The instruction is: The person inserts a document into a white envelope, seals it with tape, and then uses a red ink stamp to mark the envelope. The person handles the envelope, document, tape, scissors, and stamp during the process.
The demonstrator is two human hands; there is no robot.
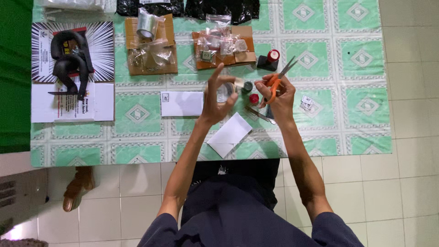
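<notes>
Scissors (pixel 277 80) right of tape roll (pixel 223 91), envelope (pixel 181 103) left, paper (pixel 230 134) nearer.

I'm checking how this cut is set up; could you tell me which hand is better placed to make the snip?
Probably the right hand: it grips the orange-handled scissors, blades towards the tape roll in the left hand.

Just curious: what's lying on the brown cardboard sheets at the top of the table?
Clear plastic bags of small parts cover both cardboard sheets; one holds a shiny roll. What the bags hide can't be seen.
</notes>
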